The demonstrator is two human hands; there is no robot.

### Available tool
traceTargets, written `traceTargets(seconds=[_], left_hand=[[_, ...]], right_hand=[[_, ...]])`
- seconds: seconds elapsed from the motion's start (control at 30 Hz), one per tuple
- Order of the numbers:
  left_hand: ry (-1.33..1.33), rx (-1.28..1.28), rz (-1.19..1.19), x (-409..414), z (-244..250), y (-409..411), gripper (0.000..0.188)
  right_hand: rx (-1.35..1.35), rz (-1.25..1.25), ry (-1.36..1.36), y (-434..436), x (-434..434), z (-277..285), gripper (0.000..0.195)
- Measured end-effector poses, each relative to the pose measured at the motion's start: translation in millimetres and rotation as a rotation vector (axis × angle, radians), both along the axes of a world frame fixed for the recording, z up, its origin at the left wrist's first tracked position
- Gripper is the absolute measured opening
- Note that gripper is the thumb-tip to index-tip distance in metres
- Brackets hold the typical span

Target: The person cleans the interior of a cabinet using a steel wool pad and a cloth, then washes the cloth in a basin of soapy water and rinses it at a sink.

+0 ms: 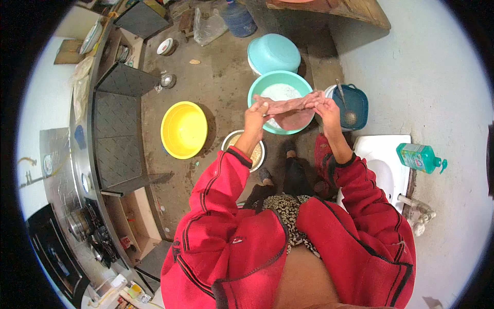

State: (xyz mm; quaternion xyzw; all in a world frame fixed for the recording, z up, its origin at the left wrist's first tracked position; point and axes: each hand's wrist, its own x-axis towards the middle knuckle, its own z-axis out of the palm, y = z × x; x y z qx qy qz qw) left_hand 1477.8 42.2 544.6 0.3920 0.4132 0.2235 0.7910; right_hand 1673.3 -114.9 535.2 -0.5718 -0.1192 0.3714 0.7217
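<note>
A pinkish cloth [295,117] hangs stretched between my two hands over a mint-green basin [256,87]. White suds [279,92] fill the bottom of that basin. My left hand [255,117] pinches the cloth's left end near the basin's left rim. Its other end is gripped by my right hand [327,112] at the right rim. The cloth's top edge is bunched, and a smooth fold hangs below it. Under my left wrist, a white-rimmed bowl [256,158] with pale yellowish contents stands on the floor, partly hidden.
A yellow basin [184,129] stands to the left. Behind the suds stands an upturned light-blue basin [274,53]. On the right are a dark blue bucket [361,104] with a ladle [349,116], a white washbasin [382,154] and a green pump bottle [417,157]. Open cabinet doors [127,79] jut out at left.
</note>
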Motion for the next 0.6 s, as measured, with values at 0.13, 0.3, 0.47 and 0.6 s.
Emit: traceTargets(seconds=[0.13, 0.3, 0.47, 0.6], left_hand=[[0.012, 0.014, 0.081, 22.0, -30.1, 8.1, 0.022], [0.245, -0.147, 0.131, 23.5, -99.4, 10.3, 0.031], [0.444, -0.287, 0.150, 28.3, -159.5, 6.4, 0.045], [0.395, -0.323, 0.141, 32.6, -201.0, 10.6, 0.043]], right_hand=[[-0.050, -0.039, 0.028, 24.8, 26.8, -36.6, 0.007], [-0.648, 0.166, -0.295, 25.8, 37.4, -129.8, 0.028], [-0.913, 0.298, -0.752, 24.6, 38.7, -206.1, 0.052], [-0.861, 0.468, -1.024, 57.8, 50.2, -250.9, 0.075]])
